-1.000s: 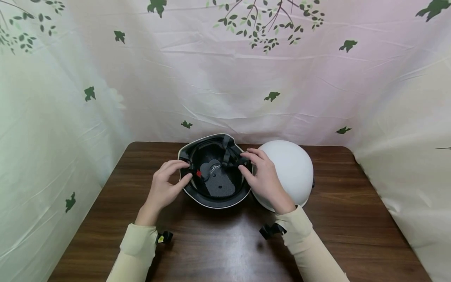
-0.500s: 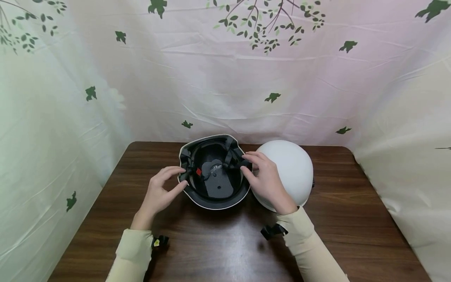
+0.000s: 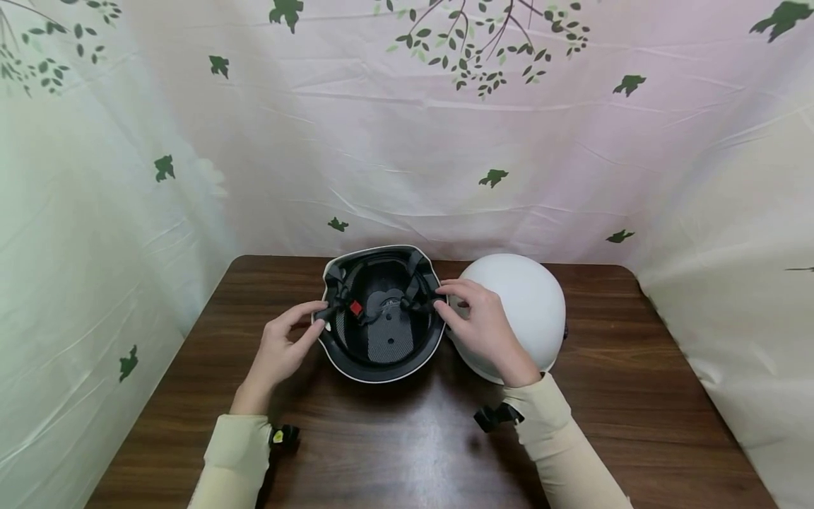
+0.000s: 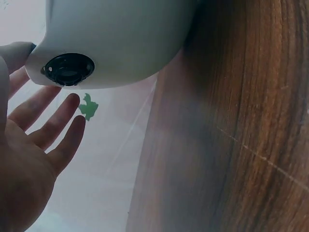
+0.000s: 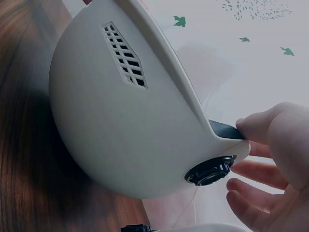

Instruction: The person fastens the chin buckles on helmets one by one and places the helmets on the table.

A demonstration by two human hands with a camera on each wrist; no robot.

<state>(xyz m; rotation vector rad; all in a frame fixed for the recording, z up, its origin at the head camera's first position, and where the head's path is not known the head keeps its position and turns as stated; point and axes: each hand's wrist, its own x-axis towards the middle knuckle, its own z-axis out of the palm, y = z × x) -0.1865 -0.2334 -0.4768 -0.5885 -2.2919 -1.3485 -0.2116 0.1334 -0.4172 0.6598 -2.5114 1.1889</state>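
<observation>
A white helmet (image 3: 391, 342) lies upside down on the table, its black lining, chin straps (image 3: 413, 279) and a small red tab (image 3: 355, 308) facing up. My left hand (image 3: 278, 350) pinches its left rim between thumb and fingers. On the opposite side, the thumb and fingers of my right hand (image 3: 480, 325) grip the right rim. The left wrist view shows a round black knob (image 4: 70, 69) on the shell beside my fingertips. A matching black knob (image 5: 209, 171) and a slatted vent (image 5: 126, 55) appear in the right wrist view.
A second white helmet (image 3: 524, 304) sits dome up, right behind my right hand and close to the first. Both are near the far edge of the brown wooden table (image 3: 394, 452). Pale curtains (image 3: 407, 141) with green leaf prints hang around the table.
My left hand has drawn back to the left and taken the helmet's left rim. The helmet has shifted slightly left and nearer, while my right hand has stayed at the right rim.
</observation>
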